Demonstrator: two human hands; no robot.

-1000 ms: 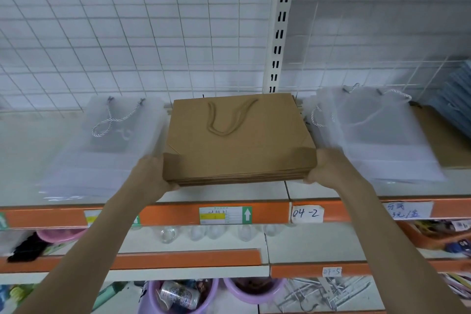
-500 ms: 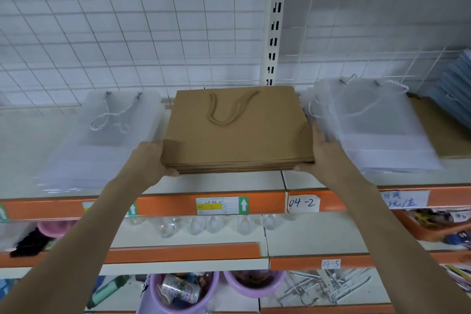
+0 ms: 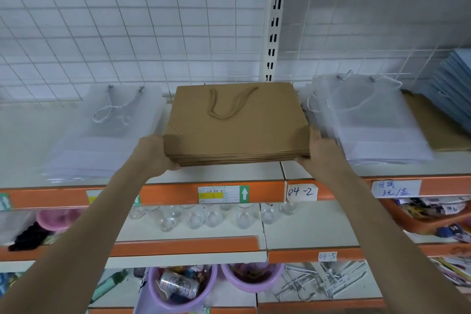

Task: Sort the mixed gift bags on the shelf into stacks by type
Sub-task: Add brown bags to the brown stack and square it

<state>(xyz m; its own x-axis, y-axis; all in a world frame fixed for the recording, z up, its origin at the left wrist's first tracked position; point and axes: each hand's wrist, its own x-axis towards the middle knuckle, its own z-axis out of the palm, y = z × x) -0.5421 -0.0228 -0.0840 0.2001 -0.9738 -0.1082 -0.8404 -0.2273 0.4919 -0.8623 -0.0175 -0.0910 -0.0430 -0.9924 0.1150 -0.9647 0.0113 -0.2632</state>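
A stack of flat brown paper gift bags [image 3: 237, 122] with rope handles lies in the middle of the top shelf [image 3: 229, 173]. My left hand [image 3: 155, 153] grips its front left corner and my right hand [image 3: 318, 150] grips its front right corner. A stack of clear plastic gift bags [image 3: 107, 135] with white cord handles lies to the left. Another clear plastic stack [image 3: 372, 122] lies to the right, touching my right hand. One more brown bag [image 3: 438, 122] lies partly under that right stack.
Blue flat items [image 3: 456, 89] lean at the far right. A white wire grid wall [image 3: 153, 20] and a slotted upright post [image 3: 275, 18] back the shelf. Lower shelves hold glass jars [image 3: 209, 216], purple bowls [image 3: 178, 288], metal hooks and an orange basket [image 3: 418, 219].
The brown stack has slid a little toward the back of the shelf. Both hands stay on its front corners, the right hand now along the stack's right side.
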